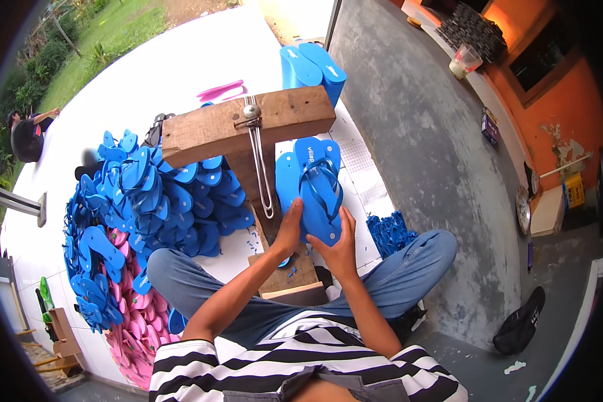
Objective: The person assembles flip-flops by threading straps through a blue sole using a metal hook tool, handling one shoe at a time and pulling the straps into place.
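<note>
A blue flip-flop (pixel 315 181) with a blue strap is held up in front of me, sole lengthwise away from my body. Behind its left side, a second blue sole (pixel 287 177) shows partly. My left hand (pixel 289 231) grips the left edge near the heel, while the fingers of my right hand (pixel 338 248) close on the heel's right side. Just left of the pair stands a wooden post with a thick wooden crossbeam (pixel 288 110). A long looped metal rod (pixel 261 174) hangs from a fitting on that beam.
To the left lies a large heap of blue flip-flops (pixel 134 181), with pink ones (pixel 141 315) below. Blue straps (pixel 390 234) are piled by my right knee. Blue soles (pixel 315 67) stand stacked beyond the beam. A grey wall (pixel 435 134) runs along the right; another person (pixel 28 137) sits far left.
</note>
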{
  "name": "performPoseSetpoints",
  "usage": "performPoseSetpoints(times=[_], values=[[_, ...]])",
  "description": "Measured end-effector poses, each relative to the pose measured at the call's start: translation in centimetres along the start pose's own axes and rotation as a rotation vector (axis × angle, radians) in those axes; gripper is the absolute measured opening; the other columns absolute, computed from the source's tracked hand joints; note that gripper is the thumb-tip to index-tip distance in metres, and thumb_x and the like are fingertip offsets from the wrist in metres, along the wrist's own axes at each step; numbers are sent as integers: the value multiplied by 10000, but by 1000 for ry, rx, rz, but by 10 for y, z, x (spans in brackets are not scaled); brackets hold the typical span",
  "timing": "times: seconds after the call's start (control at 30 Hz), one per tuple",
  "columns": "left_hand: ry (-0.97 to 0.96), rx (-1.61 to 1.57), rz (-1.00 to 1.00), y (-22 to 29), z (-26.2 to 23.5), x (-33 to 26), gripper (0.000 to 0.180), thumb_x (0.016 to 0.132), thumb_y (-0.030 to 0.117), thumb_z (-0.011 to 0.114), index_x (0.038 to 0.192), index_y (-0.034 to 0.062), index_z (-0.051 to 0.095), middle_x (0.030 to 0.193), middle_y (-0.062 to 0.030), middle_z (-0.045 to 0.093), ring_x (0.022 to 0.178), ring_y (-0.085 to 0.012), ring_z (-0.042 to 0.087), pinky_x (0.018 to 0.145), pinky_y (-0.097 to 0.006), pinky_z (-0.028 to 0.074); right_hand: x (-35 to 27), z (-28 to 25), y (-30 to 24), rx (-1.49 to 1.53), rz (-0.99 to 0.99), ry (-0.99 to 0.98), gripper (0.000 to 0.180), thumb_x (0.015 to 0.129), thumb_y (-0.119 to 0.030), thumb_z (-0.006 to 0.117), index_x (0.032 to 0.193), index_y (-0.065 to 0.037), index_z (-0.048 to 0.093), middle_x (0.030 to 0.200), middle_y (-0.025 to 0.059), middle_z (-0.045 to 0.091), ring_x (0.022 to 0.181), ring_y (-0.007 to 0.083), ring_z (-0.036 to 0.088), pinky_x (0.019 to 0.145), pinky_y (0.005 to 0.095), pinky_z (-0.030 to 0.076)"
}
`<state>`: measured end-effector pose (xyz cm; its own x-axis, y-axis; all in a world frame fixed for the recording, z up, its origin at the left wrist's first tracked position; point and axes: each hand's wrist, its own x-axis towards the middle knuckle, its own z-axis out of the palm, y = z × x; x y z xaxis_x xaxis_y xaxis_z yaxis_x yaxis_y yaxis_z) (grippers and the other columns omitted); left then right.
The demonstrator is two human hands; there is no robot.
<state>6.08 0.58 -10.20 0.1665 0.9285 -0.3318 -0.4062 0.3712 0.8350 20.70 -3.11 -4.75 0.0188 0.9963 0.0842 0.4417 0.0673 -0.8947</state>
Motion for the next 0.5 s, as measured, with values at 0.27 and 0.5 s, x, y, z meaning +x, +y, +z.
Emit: performPoseSetpoints(times=[0.27,0.5], values=[[86,359,-33,-30,-11,9,951,949,661,423,1462,-127,277,1441,-298,421,1402,-338,356,1160,-369,240,11,35,25,24,75,162,864,720,-255,860,1394,63,422,1395,219,391,1318,359,402,1100,417,351],[150,367,-58,-6,19,-21,872,955,581,511,1490,-66,279,1418,-246,458,1376,-297,393,1130,-362,292,24,8,14,-39,-48,135,747,761,-209,826,1383,-4,466,1388,196,397,1305,348,418,1080,413,374]])
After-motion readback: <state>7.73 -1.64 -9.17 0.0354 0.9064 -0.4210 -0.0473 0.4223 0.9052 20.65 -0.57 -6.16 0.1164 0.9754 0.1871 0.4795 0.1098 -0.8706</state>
